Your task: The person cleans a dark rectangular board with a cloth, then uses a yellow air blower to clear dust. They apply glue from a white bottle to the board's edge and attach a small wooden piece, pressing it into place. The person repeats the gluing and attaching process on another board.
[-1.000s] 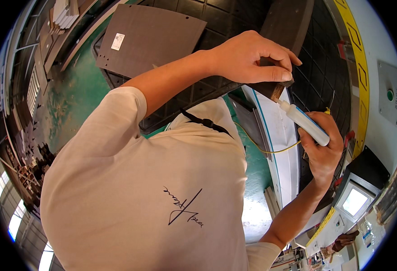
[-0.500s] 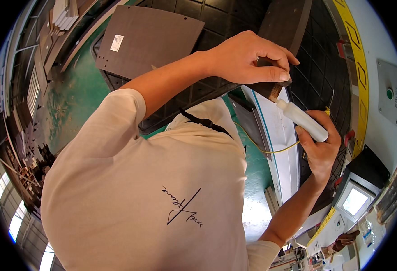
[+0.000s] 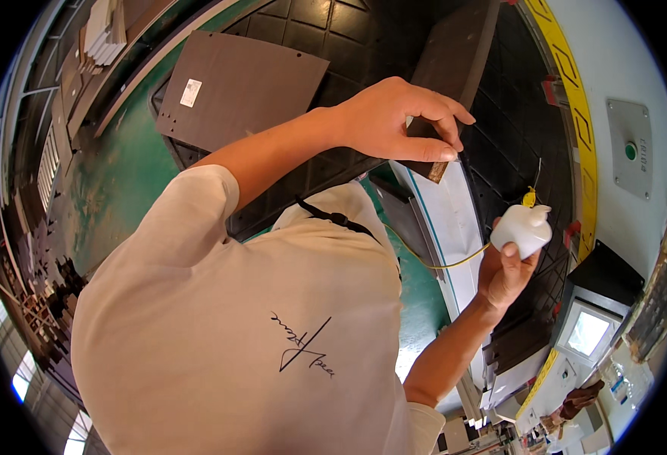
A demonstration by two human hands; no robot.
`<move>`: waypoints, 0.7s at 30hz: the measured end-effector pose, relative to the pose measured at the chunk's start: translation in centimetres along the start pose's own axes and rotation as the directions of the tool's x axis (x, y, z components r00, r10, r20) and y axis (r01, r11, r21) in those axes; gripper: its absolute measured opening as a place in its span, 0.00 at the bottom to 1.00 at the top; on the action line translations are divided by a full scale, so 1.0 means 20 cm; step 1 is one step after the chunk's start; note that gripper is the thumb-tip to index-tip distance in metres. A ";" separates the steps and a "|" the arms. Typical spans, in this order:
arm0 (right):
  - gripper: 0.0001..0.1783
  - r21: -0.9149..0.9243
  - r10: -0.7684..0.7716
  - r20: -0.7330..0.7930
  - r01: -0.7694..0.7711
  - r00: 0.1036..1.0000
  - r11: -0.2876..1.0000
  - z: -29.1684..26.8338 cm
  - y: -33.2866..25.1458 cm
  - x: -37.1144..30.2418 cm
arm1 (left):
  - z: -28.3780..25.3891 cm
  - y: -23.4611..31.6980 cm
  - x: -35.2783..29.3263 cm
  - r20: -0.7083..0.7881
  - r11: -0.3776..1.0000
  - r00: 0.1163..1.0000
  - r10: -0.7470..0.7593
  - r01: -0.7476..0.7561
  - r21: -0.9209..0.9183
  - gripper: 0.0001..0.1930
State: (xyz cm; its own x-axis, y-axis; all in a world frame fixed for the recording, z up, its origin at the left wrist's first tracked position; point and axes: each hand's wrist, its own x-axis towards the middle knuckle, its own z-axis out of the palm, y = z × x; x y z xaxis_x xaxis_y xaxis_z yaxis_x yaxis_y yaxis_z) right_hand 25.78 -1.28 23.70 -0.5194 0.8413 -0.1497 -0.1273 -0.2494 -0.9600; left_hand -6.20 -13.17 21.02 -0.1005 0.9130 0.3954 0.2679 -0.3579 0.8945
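Note:
My left hand reaches across a long dark brown board, with its thumb and fingers closed on the board's near end. Below the thumb, a raw, wood-coloured edge of that end shows. My right hand is wrapped round a white plastic squeeze bottle. The bottle stands apart from the board, its nozzle pointing up and to the right. My palm and the bottle partly hide each other. Beside the bottle sits a small yellow piece, and a thin yellow cord runs from my waist toward the right hand.
A brown panel with a white label lies at the upper left on a black ribbed surface. White-faced boards stand right of my waist. Along the right runs a machine with a yellow strip, a green button and a screen.
The bottle has come away from the board's raw edge and turned from nozzle up-left to nozzle up-right. My right hand has moved left and down. My left hand keeps its hold on the board.

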 end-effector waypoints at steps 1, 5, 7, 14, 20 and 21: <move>0.46 0.009 -0.035 -0.018 0.036 0.999 0.999 0.01 -0.04 0.00 | 0.00 -0.01 0.01 0.008 1.000 1.000 0.004 -0.004 0.004 0.09; 0.44 0.054 -0.146 -0.010 0.146 0.989 0.988 0.09 -0.23 0.03 | 0.01 -0.02 0.01 0.023 1.000 1.000 0.013 -0.013 0.016 0.08; 0.43 0.168 -0.163 -0.005 0.161 0.987 0.973 0.10 -0.32 0.04 | -0.01 -0.01 0.00 0.017 1.000 1.000 0.024 -0.024 0.019 0.08; 0.29 -0.364 -0.439 0.006 0.411 0.898 0.836 0.03 -0.51 0.03 | -0.08 0.02 -0.03 0.051 0.999 0.999 0.002 -0.005 0.043 0.11; 0.24 -0.520 -0.570 -0.061 0.461 0.819 0.719 -0.01 -0.63 0.11 | -0.10 0.04 -0.02 0.128 0.996 0.991 0.043 -0.053 0.075 0.09; 0.24 -0.550 -0.591 -0.066 0.465 0.804 0.694 -0.02 -0.67 0.13 | -0.10 0.04 -0.02 0.096 0.999 0.995 0.011 -0.015 0.044 0.08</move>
State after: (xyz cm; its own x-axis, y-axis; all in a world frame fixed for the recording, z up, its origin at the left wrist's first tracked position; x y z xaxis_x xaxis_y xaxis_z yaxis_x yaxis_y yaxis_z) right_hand 26.57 4.47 36.06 -0.2864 0.8555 0.4314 0.1348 0.4817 -0.8659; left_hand -7.95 -14.15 22.01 -0.0053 0.9237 0.3831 0.3114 -0.3626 0.8784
